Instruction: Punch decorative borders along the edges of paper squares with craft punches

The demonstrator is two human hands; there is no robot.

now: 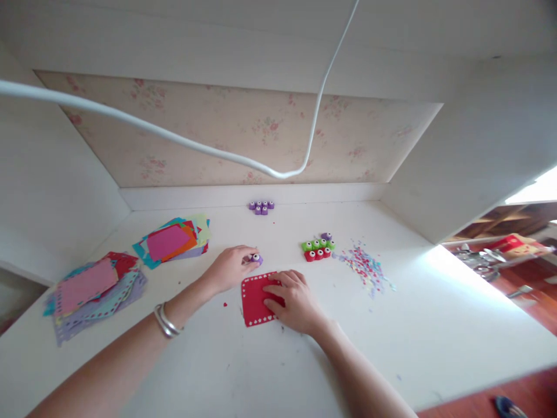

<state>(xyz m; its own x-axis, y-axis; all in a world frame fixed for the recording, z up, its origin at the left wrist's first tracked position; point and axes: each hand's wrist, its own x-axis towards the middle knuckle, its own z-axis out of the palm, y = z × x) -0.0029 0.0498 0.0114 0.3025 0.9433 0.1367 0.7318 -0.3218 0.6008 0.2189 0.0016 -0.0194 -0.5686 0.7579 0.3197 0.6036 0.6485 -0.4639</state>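
Observation:
A red sheet of paper (255, 299) with small shapes punched along its edges lies on the white table. My right hand (293, 299) rests on the right part of the sheet, fingers spread over it. Just above the sheet's upper left corner, my left hand (230, 268) has its fingers closed on a purple craft punch (257, 259) with a white button top. Part of that punch is hidden by the fingers. Green punches (316, 245) and red punches (317, 254) stand in rows to the right, with one purple punch (326, 236) behind them.
Several more purple punches (261, 207) stand near the back wall. Plain coloured sheets (172, 241) and punched sheets (91, 287) are piled at the left. Paper confetti (363, 267) is scattered at the right. A white cable (195, 148) hangs across the upper view.

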